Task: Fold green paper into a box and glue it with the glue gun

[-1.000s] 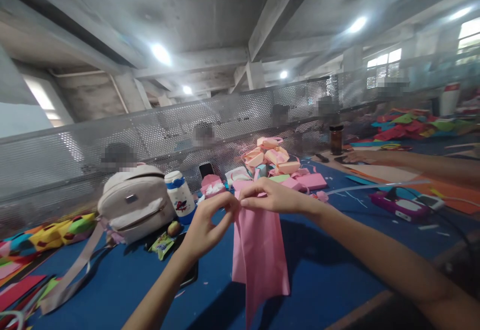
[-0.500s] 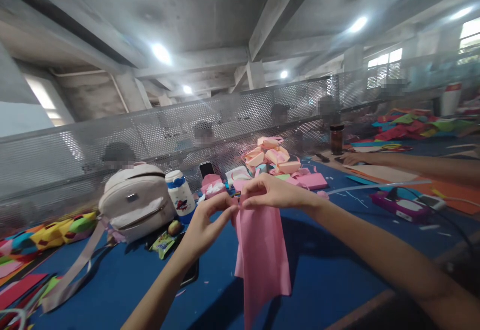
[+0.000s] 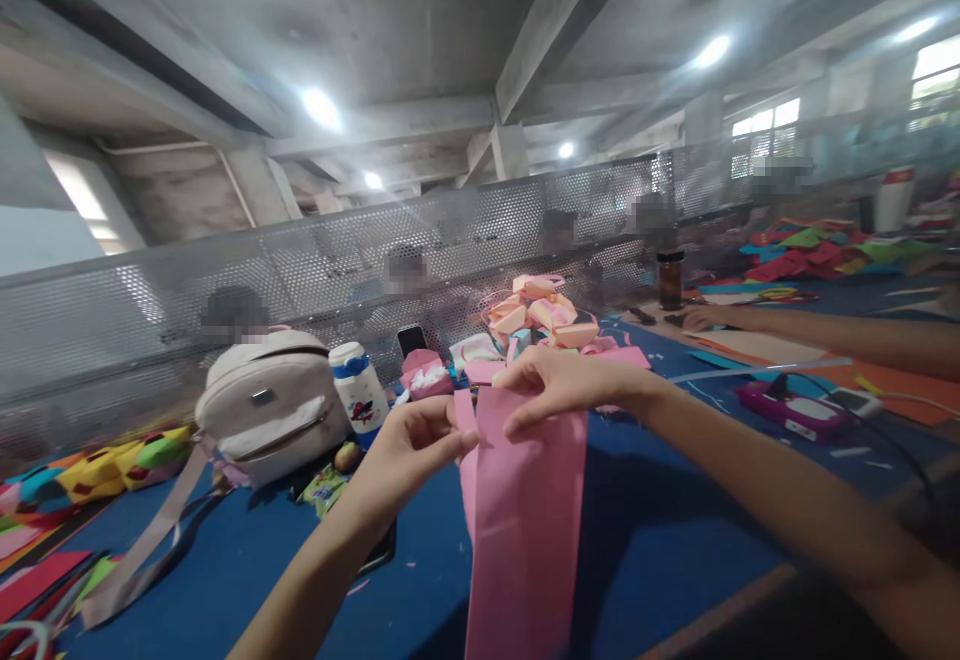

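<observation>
A long pink paper sheet (image 3: pixel 525 520) hangs from my two hands over the blue table (image 3: pixel 675 550), its lower end running out of the picture. My left hand (image 3: pixel 424 440) pinches a narrow upper strip at the left edge between thumb and fingers. With thumb and fingertips closed, my right hand (image 3: pixel 555 385) grips the top of the wider part. A slit or fold separates the strip from the wider part near the top; I cannot tell which. Behind my hands lies a pile of folded peach and pink paper pieces (image 3: pixel 544 312).
At left stand a white backpack (image 3: pixel 274 405) and a white-and-blue bottle (image 3: pixel 358 390). A dark phone (image 3: pixel 381 548) lies by my left forearm. On the right are a purple power strip (image 3: pixel 795 412), a brown jar (image 3: pixel 670 280) and another person's arm (image 3: pixel 817 328). A perforated metal screen (image 3: pixel 465 240) runs behind.
My hands have moved slightly apart at the top of the pink paper. The sheet has turned, showing its broad face and the narrow strip at its left.
</observation>
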`<state>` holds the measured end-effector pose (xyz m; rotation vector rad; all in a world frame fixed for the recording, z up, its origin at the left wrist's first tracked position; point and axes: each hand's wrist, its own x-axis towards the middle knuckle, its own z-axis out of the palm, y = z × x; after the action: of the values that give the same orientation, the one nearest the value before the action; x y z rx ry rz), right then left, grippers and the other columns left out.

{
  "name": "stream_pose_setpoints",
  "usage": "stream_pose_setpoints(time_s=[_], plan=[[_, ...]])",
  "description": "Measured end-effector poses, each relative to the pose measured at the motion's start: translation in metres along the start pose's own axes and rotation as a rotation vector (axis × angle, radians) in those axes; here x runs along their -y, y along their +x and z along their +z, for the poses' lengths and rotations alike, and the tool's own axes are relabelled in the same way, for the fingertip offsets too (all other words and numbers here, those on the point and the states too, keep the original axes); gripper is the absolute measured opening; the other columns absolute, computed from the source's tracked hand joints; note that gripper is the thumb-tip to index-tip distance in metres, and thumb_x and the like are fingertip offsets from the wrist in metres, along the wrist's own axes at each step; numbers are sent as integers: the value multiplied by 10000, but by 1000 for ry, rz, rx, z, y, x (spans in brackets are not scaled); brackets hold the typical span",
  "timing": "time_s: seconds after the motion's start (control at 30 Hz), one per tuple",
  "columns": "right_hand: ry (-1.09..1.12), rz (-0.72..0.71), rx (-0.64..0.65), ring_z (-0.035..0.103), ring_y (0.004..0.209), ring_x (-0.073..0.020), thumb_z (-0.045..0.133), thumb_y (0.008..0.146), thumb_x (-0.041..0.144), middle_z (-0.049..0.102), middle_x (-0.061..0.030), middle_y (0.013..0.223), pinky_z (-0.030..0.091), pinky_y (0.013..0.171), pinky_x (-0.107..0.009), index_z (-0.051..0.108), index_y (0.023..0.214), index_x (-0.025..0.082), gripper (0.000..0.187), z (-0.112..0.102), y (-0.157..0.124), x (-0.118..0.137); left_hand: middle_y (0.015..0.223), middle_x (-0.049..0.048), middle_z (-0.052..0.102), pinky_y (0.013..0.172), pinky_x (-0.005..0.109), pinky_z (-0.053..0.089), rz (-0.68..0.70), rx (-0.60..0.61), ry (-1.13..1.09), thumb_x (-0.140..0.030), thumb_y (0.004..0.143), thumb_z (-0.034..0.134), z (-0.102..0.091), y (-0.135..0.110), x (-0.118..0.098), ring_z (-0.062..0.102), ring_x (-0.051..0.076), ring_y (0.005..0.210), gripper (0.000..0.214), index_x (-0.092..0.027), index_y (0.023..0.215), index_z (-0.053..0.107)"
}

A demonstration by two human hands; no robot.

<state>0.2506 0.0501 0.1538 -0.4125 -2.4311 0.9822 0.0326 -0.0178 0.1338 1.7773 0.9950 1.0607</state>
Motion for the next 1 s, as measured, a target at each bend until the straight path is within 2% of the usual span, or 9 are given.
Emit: stream_pose_setpoints(time_s=[0.1, 0.2, 0.27, 0.33, 0.47, 0.6, 0.7, 0.8, 1.0], plan=[[181, 66, 120, 425, 555, -72, 752, 782, 299, 522, 52, 593, 329, 535, -212, 668, 689, 123, 216, -2, -6, 6, 631, 0, 602, 588, 215, 404, -48, 16, -38, -427, 713, 783, 4, -8, -6, 511, 104, 587, 333, -131, 667, 639], [293, 126, 134, 472, 556, -75, 795, 738, 351, 603, 26, 642, 368, 536, -203, 717, 788, 116, 252, 4, -11, -7, 614, 4, 620, 574, 216, 406, -108, -18, -47, -441, 711, 787, 8, -12, 4, 523, 108, 563, 337, -124, 704, 671], [311, 182, 125, 489, 543, -79, 823, 696, 406, 617, 21, 640, 381, 526, -199, 729, 812, 112, 329, 13, -13, -27, 592, -1, 621, 565, 216, 404, -156, -66, -58, -438, 679, 813, 11, -12, 21, 527, 108, 547, 344, -123, 701, 677], [329, 213, 149, 514, 542, -89, 820, 682, 451, 619, 26, 636, 411, 537, -202, 736, 844, 114, 383, 24, -15, -52, 549, -20, 597, 556, 206, 394, -231, -66, -100, -419, 589, 871, 12, -11, 43, 507, 93, 518, 374, -121, 653, 655], [277, 245, 165, 502, 556, -87, 803, 687, 482, 601, 35, 644, 389, 521, -190, 718, 808, 108, 402, 43, -18, -90, 589, 0, 644, 589, 226, 430, -454, 101, -225, -446, 513, 903, 12, -10, 85, 559, 106, 525, 437, -117, 673, 665], [287, 282, 170, 460, 549, -79, 799, 671, 520, 571, 40, 640, 334, 489, -184, 685, 775, 111, 437, 52, -19, -108, 613, 18, 658, 613, 218, 429, -526, 170, -281, -461, 514, 907, 10, -13, 108, 573, 102, 556, 454, -103, 685, 688], [306, 318, 193, 425, 530, -72, 786, 674, 542, 528, 51, 611, 292, 469, -183, 673, 776, 114, 454, 57, -19, -115, 645, 16, 652, 628, 216, 443, -514, 172, -335, -490, 570, 883, 12, -17, 114, 581, 106, 595, 455, -108, 734, 699], [332, 320, 193, 451, 548, -80, 758, 702, 554, 545, 41, 638, 322, 494, -187, 668, 787, 120, 451, 59, -20, -115, 618, -6, 609, 622, 226, 462, -530, 162, -437, -540, 631, 839, 17, -19, 113, 560, 98, 568, 457, -124, 732, 682], [273, 221, 177, 515, 623, -107, 724, 783, 484, 589, 23, 723, 386, 569, -209, 673, 851, 132, 363, 41, -22, -90, 714, 34, 655, 682, 261, 479, -492, 206, -444, -442, 630, 866, 17, -18, 87, 598, 122, 617, 421, -122, 852, 708]])
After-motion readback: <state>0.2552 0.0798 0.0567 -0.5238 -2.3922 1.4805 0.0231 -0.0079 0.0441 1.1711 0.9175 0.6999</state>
